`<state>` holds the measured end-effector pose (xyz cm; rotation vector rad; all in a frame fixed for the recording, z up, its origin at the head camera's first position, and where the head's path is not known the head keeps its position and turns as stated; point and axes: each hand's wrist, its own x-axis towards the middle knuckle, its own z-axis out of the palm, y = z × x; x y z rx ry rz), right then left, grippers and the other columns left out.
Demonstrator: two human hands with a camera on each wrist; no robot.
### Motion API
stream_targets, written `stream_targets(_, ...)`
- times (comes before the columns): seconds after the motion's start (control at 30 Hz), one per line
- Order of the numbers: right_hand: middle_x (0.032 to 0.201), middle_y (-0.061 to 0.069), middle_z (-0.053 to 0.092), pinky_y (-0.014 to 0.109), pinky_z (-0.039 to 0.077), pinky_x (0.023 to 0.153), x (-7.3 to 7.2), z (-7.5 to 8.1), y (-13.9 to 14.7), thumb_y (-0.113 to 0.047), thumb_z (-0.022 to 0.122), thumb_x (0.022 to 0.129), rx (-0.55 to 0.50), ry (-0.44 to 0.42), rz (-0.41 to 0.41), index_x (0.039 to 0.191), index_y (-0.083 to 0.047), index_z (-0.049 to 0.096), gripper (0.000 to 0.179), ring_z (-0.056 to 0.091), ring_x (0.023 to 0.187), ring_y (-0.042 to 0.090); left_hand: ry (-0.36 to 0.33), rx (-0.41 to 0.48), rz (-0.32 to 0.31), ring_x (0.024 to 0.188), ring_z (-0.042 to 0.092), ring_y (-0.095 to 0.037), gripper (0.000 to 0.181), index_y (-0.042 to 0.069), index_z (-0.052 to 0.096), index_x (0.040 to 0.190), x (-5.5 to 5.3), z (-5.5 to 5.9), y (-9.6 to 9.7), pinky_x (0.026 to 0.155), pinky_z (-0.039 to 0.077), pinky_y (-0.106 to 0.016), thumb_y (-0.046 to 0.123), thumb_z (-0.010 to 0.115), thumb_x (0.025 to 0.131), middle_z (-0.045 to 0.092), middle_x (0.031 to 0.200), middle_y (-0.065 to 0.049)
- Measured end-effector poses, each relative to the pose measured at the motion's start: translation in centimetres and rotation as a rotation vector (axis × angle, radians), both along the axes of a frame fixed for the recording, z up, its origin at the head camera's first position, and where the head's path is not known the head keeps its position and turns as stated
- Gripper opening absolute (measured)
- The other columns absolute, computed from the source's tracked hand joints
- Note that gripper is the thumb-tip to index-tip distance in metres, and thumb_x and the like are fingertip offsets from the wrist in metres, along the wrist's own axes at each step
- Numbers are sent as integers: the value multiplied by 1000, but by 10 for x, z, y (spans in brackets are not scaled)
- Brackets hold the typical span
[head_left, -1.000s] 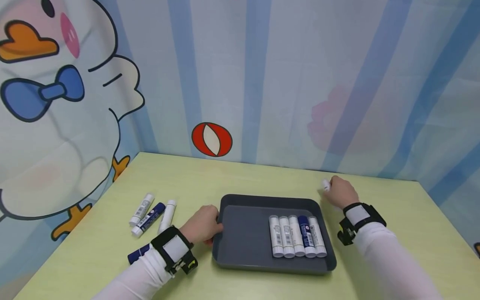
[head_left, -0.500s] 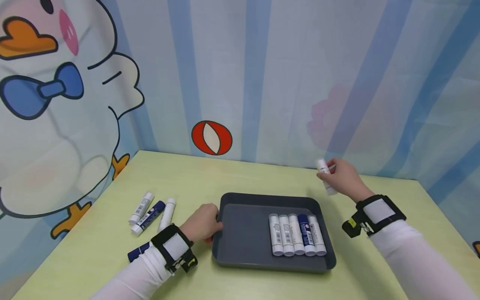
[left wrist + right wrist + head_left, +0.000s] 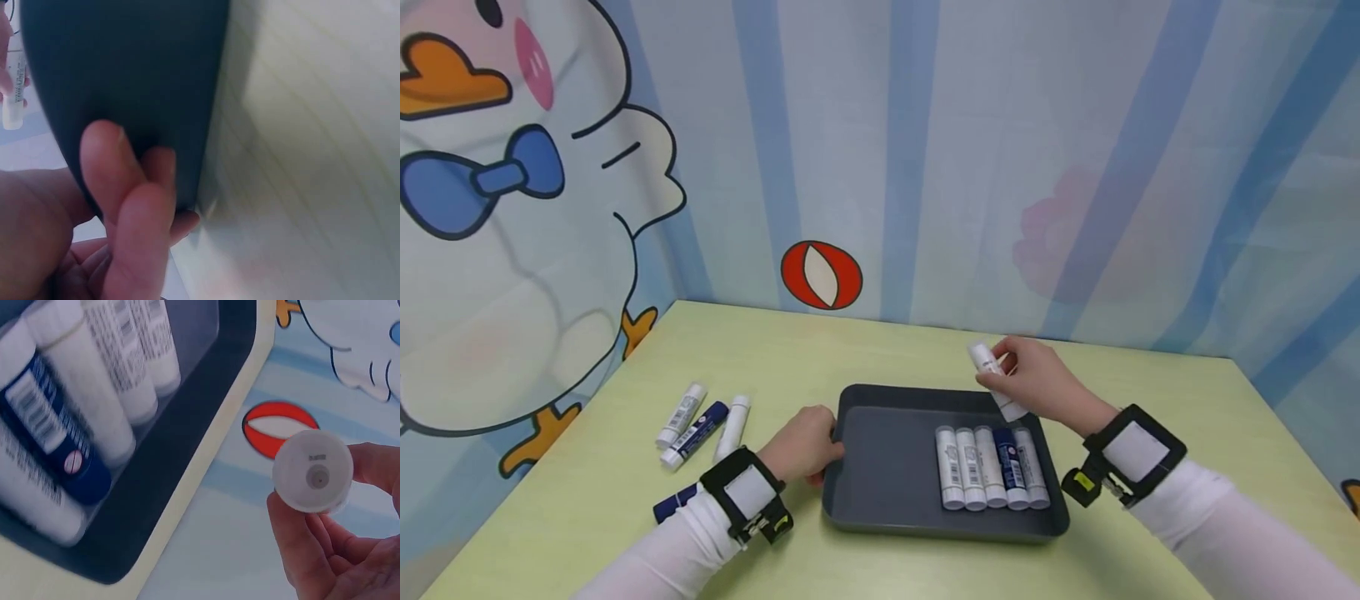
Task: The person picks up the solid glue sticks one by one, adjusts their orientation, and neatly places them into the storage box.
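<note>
A white glue stick (image 3: 1006,403) is pinched between the thumb and fingers of my right hand (image 3: 1037,379), tilted above the back right of a dark grey tray (image 3: 880,521). The right wrist view shows its round end (image 3: 312,472). In the tray's right half, several glue sticks lie side by side; most are white, and one is dark blue (image 3: 1011,458). My left hand (image 3: 801,444) grips the tray's left rim, and in the left wrist view its fingers (image 3: 140,231) lie against the tray's outer wall (image 3: 137,69).
Left of the tray, a white glue stick (image 3: 681,415), a blue one (image 3: 695,436) and another white one (image 3: 732,429) lie loose on the pale yellow table (image 3: 820,346). A further blue one (image 3: 673,503) is partly hidden by my left sleeve. A printed cloth (image 3: 970,167) stands behind.
My right hand has lifted the white glue stick from the table beyond the tray's back right corner and carried it left over the tray. The left hand and tray stay put.
</note>
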<state>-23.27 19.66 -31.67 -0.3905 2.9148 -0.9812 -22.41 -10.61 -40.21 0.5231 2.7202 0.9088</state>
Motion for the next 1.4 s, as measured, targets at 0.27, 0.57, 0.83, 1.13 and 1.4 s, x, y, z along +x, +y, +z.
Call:
stream_targets(0.27, 75, 5, 53, 31, 44, 52, 14, -12, -30, -30, 63, 83, 31, -54, 72, 103, -6, 55, 33, 51, 59, 17, -4, -3, 2, 35, 50, -13, 17, 4, 50, 64, 1, -1, 0, 39, 42, -27, 4, 53, 81, 50, 45, -1)
stream_targets(0.57, 58, 2, 51, 28, 38, 48, 19, -35, -55, -31, 62, 84, 151, -103, 114, 96, -7, 57, 27, 48, 48, 14, -4, -7, 1, 35, 50, -13, 17, 4, 51, 64, 0, -1, 1, 39, 42, -27, 5, 52, 81, 50, 45, -1)
stream_targets(0.83, 69, 3, 52, 28, 41, 49, 20, -50, -73, -27, 59, 85, 177, -166, 139, 110, 0, 48, 38, 51, 53, 13, 1, -2, -6, 35, 50, -13, 16, 4, 51, 65, -1, 0, 1, 39, 42, -27, 4, 52, 81, 50, 45, -1)
stream_targets(1.13, 59, 0, 51, 26, 41, 50, 22, -62, -87, -21, 60, 84, 311, -126, 199, 132, 9, 32, 63, 51, 49, 10, 12, 1, 0, 34, 50, -13, 17, 4, 50, 65, 0, -1, 0, 40, 42, -27, 5, 53, 81, 50, 44, 0)
stream_targets(1.4, 57, -1, 50, 26, 41, 49, 19, -68, -93, -23, 66, 80, 403, -79, 191, 131, 12, 32, 70, 49, 48, 9, 12, 9, -6, 35, 50, -13, 15, 4, 50, 67, 1, -1, -1, 39, 41, -27, 5, 52, 82, 50, 44, 0)
